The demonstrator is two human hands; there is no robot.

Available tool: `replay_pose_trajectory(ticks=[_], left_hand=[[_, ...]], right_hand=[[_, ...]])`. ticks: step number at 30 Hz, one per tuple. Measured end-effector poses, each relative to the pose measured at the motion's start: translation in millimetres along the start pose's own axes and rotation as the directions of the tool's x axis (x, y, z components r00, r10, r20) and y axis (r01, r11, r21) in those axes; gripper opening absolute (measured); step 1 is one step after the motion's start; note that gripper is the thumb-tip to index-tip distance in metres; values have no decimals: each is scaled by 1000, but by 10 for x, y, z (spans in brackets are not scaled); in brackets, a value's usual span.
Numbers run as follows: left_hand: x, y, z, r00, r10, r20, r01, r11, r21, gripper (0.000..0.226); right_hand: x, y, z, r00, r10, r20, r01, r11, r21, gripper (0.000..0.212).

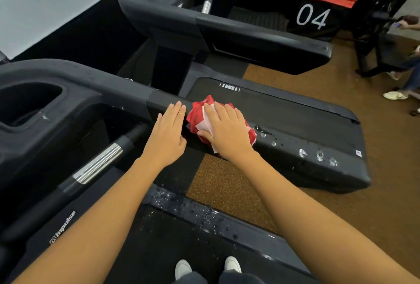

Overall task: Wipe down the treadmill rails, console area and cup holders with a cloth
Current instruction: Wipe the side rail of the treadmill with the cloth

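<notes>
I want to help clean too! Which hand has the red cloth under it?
The right hand presses the red cloth onto the rail; the left hand rests flat on bare rail beside it, holding nothing.

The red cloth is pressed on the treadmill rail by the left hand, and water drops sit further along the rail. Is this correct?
Not quite: the head view shows the right hand pressing the red cloth on the rail; the left hand rests flat beside it. The water drops are as you say.
</notes>
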State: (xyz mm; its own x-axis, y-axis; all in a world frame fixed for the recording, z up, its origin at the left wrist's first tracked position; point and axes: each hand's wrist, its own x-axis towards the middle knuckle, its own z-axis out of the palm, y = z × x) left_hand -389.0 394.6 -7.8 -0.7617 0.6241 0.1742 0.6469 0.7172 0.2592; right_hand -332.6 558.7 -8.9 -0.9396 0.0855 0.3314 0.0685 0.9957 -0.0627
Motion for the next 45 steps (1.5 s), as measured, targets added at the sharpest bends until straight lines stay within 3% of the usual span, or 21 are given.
replay_pose_trajectory(ticks=[5,10,12,14,15,17,19,21,22,24,25,27,29,31,33,34,36,39,41,42,45], left_hand=[[6,23,-14,1000,-25,5,25,999,-23,70],[11,62,-23,998,-56,16,56,998,-30,68],[32,89,-47,996,-92,22,93,992,-81,65],[44,169,-102,988,-156,5,154,967,-201,59],[43,233,-143,979,-203,-27,187,941,-284,55],[26,439,-241,950,-291,-113,209,862,-461,46],[14,721,-353,941,-307,-140,161,773,-613,35],[12,990,-401,961,-266,-74,119,641,-758,26],[12,1094,-408,969,-245,-18,123,547,-828,27],[14,1224,-397,977,-204,56,128,356,-926,48],[12,1254,-391,979,-191,66,123,309,-943,59],[32,1247,-354,983,-173,59,110,301,-947,70],[79,1220,-304,983,-176,60,114,318,-941,56],[147,1190,-245,968,-233,95,159,275,-948,46],[206,1188,-250,950,-292,112,187,245,-951,36],[243,1177,-271,948,-311,70,162,278,-947,32],[333,1128,-315,957,-283,-62,68,428,-901,19],[483,995,-206,988,-86,-126,-25,724,-689,22],[519,959,-15,1000,8,27,2,941,-338,31],[510,986,69,995,6,97,12,983,-183,34],[465,1172,112,997,6,83,5,991,-131,36]], right_hand=[[-283,39,51,998,-7,-56,0,994,-111,67],[-287,110,29,999,-13,-39,10,997,-78,68],[-183,107,-49,1000,14,18,-14,1000,-12,62],[-66,117,-223,992,77,100,-94,978,187,50],[-24,123,-339,981,130,146,-175,919,354,45],[5,124,-547,940,243,241,-342,657,671,40],[-25,72,-661,911,292,290,-399,457,795,43],[-60,-2,-721,907,267,324,-395,278,876,54],[-77,-32,-744,904,232,359,-397,141,907,64],[-109,-23,-788,856,146,496,-465,-203,862,79],[-131,9,-825,836,92,541,-487,-332,808,82],[-179,76,-876,813,-39,582,-533,-452,715,86],[-217,137,-903,800,-168,576,-575,-487,657,91],[-229,235,-896,806,-198,557,-583,-422,694,92],[-250,401,-908,834,-84,546,-549,-227,804,89],[-266,517,-901,851,26,525,-519,-108,848,84],[-321,804,-879,838,289,463,-503,79,861,71],[-474,1199,-818,714,595,369,-604,258,754,58],[-573,1323,-796,699,646,307,-667,433,606,62],[-614,1340,-781,711,633,306,-682,515,519,64],[-664,1302,-675,723,598,345,-683,693,230,67]])
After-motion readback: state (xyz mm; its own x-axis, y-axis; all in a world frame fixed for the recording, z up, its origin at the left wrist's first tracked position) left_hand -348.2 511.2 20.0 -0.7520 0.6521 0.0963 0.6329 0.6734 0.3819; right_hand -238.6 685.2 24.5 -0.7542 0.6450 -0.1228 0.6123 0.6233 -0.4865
